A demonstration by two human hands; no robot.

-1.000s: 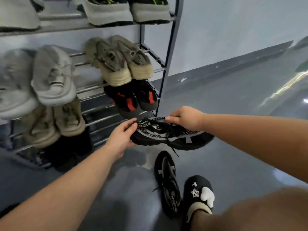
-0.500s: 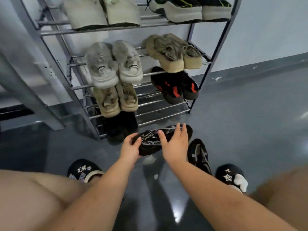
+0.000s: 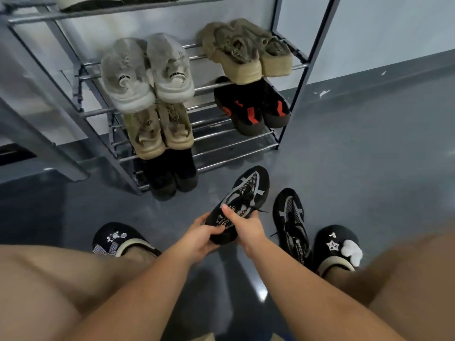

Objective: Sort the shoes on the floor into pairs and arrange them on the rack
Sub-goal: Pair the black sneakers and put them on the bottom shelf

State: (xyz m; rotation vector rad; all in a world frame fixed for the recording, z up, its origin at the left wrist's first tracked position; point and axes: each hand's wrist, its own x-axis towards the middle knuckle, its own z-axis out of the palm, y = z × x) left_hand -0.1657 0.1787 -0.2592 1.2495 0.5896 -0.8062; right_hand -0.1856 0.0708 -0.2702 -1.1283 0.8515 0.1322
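Glossy grey-blue flooring (image 3: 357,173) runs up to a pale wall, against which a grey metal tube shoe rack (image 3: 305,77) is stood. On its shelves, pairs are set heel-outward: pale grey sneakers (image 3: 145,72) at upper left, olive-tan sneakers with thick cream soles (image 3: 246,51) at upper right, beige lace-up sneakers (image 3: 157,129) below the grey pair, black sneakers with red markings (image 3: 251,109) below the olive pair, and plain black shoes (image 3: 172,173) on the lowest bars at left. A black mesh sneaker with grey straps and black laces (image 3: 242,195) is held above the floor in front of the rack, toe pointed toward it. Its heel is grasped by both hands: the left hand (image 3: 197,238) is curled under and around it, and the right hand (image 3: 246,227) is wrapped over it with the thumb pressed on the tongue. Its matching black mesh sneaker (image 3: 291,217) is seen lying on the floor just to the right, beside a black clog with a white star charm (image 3: 337,244) worn on the right foot. A second black clog with charms (image 3: 115,238) is worn on the left foot.
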